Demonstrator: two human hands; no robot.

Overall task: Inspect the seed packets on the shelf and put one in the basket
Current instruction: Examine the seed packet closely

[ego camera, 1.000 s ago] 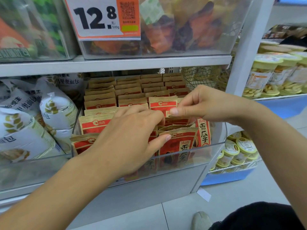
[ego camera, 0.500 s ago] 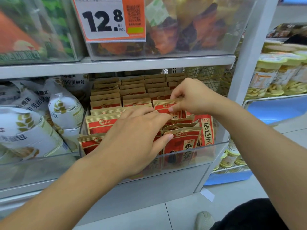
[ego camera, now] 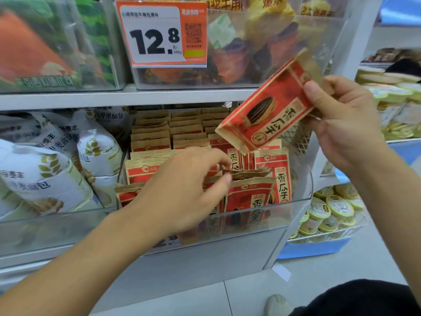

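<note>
Our right hand (ego camera: 346,124) pinches one red seed packet (ego camera: 268,110) by its top edge, thumb on the front, and holds it tilted in the air above the clear bin (ego camera: 305,201) on the middle shelf (ego camera: 91,99). Our left hand (ego camera: 182,192) reaches into that bin, fingers curled over the tops of the seed packets standing in rows (ego camera: 155,144); we cannot tell whether it grips any of them. White bread bags (ego camera: 45,174) fill the neighbouring bin on the left. We see an orange price tag (ego camera: 161,34) reading 12.8 on the bin above. Yellow-lidded tubs (ego camera: 330,210) sit on the next rack to the right.
</note>
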